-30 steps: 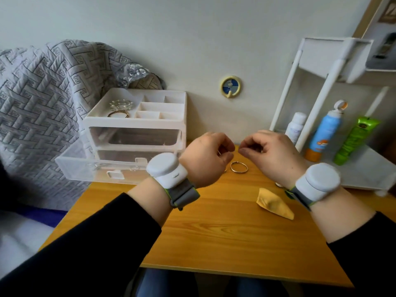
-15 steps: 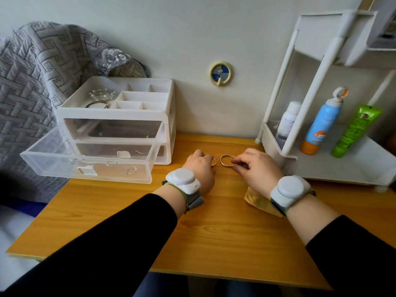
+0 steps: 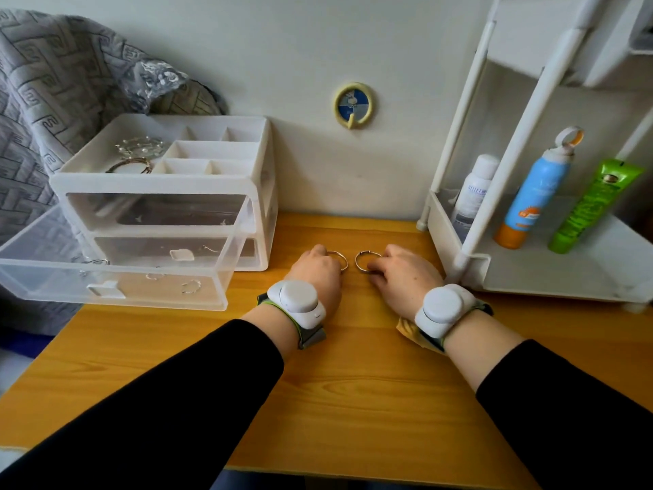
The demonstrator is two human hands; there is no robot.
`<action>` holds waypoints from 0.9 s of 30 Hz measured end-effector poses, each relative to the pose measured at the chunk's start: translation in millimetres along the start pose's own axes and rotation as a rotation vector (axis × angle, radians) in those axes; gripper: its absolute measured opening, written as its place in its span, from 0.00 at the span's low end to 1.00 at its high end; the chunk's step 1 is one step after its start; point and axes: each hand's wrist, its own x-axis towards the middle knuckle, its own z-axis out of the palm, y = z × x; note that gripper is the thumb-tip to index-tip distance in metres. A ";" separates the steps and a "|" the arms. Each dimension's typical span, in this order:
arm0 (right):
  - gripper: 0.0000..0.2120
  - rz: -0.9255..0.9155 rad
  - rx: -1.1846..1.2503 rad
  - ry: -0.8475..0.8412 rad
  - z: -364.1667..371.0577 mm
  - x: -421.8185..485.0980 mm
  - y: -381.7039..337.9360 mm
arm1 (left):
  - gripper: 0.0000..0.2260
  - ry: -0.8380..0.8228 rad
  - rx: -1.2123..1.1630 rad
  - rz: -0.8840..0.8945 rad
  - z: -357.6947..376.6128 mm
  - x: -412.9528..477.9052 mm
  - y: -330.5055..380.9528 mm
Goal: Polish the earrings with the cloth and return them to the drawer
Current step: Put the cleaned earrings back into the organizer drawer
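Now that we have lowered both hands from mid-air, our left hand [image 3: 316,274] and right hand [image 3: 403,277] each pinch a thin gold hoop earring [image 3: 365,260] in the fingers against the wooden worktop [image 3: 353,383], leaving the yellow cloth [image 3: 410,330] idle under our right wrist, polishing unstarted.

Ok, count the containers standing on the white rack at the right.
3, side by side on the white plastic rack: a white bottle on the left, a blue and orange spray can in the middle, a green tube on the right. The rack's posts may hide more.
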 end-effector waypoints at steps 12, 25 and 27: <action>0.11 0.037 0.020 -0.009 -2.8 -1.8 -4.1 | 0.10 0.082 -0.012 0.041 -2.7 -5.3 -0.4; 0.06 0.084 0.357 0.126 -35.1 -19.4 -16.3 | 0.09 0.211 -0.305 0.007 -29.8 -47.0 3.8; 0.05 0.076 0.417 0.173 -47.3 -24.2 -20.9 | 0.08 0.249 -0.370 0.020 -40.4 -58.5 5.0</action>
